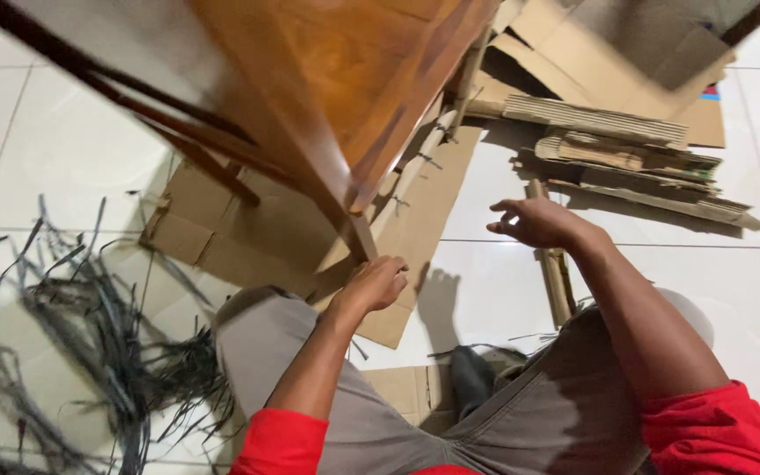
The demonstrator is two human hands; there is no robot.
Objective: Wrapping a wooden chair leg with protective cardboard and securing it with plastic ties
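Grey trousers point(327, 387) and red sleeves point(714, 431) fill the near edge. Dark straps point(90, 352) lie tangled on the white tile floor point(46, 149) at left. Right of them, the left hand point(376, 283) closes around the lower end of a wooden furniture leg point(358, 230) over flat cardboard point(248, 237). Further right, the right hand point(538, 222) hovers empty with loosely spread fingers above a cardboard strip point(556, 277); stacked cardboard pieces point(635, 154) lie far right.

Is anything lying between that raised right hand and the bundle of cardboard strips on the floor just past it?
Nothing visible does. The right hand hovers open above bare white tile floor, and the flat bundle of brown cardboard strips lies just beyond its fingertips, with only a rolled cardboard stick beneath the wrist.
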